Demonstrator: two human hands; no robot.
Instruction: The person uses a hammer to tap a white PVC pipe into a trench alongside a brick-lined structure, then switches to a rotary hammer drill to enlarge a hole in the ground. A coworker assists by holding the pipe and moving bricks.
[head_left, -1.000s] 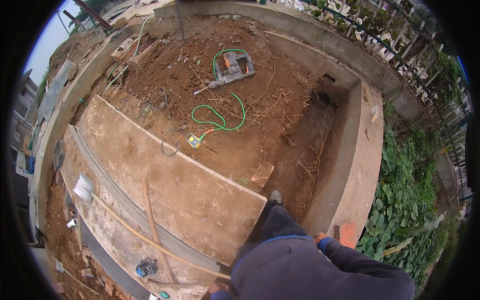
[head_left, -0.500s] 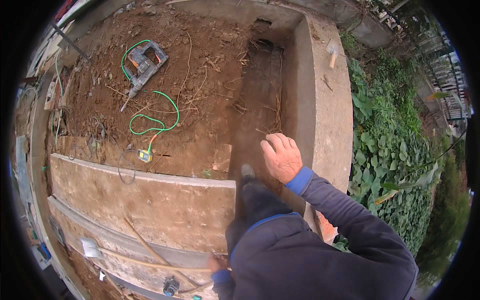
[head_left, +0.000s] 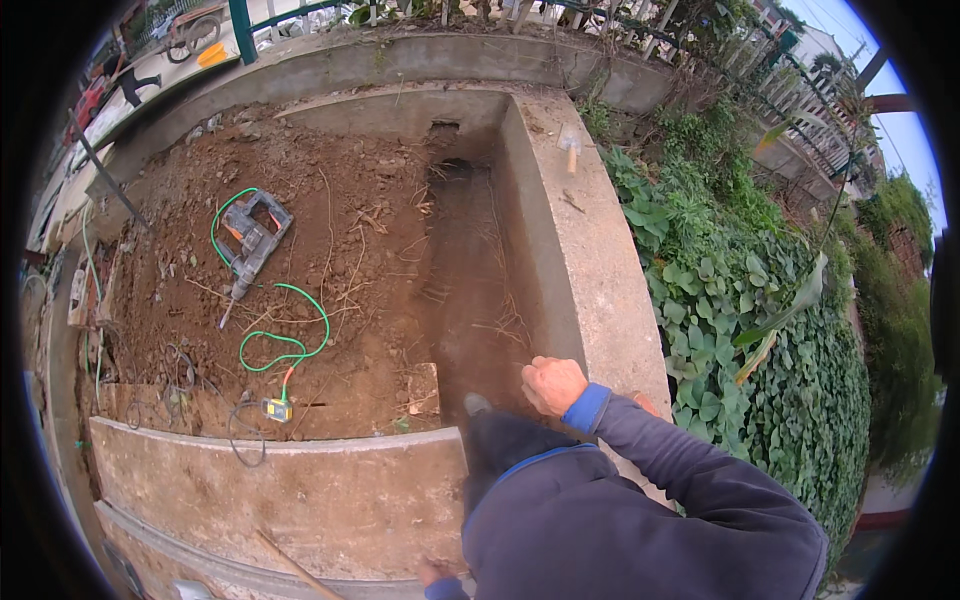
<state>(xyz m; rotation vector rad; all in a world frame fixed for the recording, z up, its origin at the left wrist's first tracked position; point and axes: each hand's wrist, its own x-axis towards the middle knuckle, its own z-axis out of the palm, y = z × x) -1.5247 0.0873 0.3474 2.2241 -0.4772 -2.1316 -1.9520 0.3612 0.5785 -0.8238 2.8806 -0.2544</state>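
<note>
My right hand (head_left: 555,385) is held over the dirt trench (head_left: 470,300), close to the concrete wall (head_left: 610,270) on the right. Its fingers are curled into a loose fist, and nothing shows in them. Down at the lower edge, my left hand (head_left: 433,572) is beside the upright concrete slab (head_left: 280,490); its fingers are mostly out of sight. Below me, one shoe (head_left: 477,403) stands in the trench. Thin roots (head_left: 510,325) stick out along the trench's right side.
On the soil at left lie a demolition hammer (head_left: 255,240) and its green cord (head_left: 325,320), with a yellow plug connector (head_left: 278,409). A trowel (head_left: 571,150) rests on the wall top. Leafy plants (head_left: 740,330) grow beyond it. A wooden handle (head_left: 295,565) leans at lower left.
The view has tilted up, bringing the far fence and street into sight. My right hand's fingers, spread before, have curled in. My left hand has slipped toward the lower edge.
</note>
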